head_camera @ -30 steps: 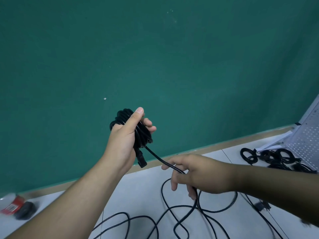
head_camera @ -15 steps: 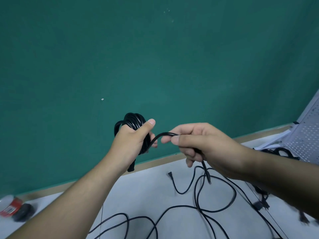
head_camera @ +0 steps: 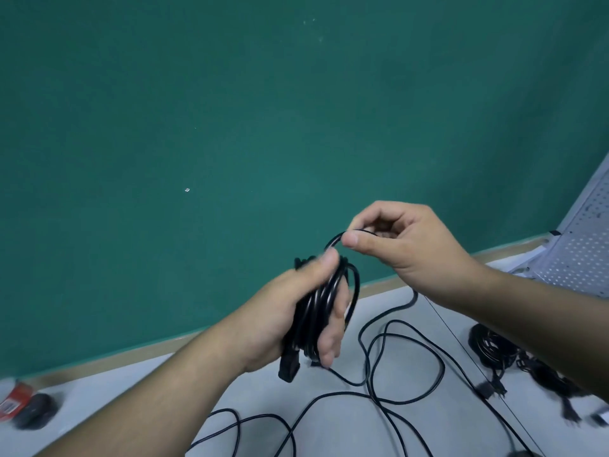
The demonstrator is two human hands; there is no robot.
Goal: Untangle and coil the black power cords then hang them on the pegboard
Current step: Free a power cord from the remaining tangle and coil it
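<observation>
The left hand [head_camera: 290,311] wraps its fingers around a coiled bundle of black rubber power cord [head_camera: 318,311], thumb pressed on top. Just above that thumb, the right hand [head_camera: 405,239] pinches the cord's free strand between thumb and forefinger. Beyond, at right, leans a white perforated metal pegboard [head_camera: 580,255].

Left hand [head_camera: 290,311]: showing bare, no glove, ring or watch
Right hand [head_camera: 408,239]: showing bare, nothing worn at the wrist
Forearms: showing uncovered, no sleeve reaching into view
Fingers [head_camera: 351,239]: showing short, trimmed nails
</observation>
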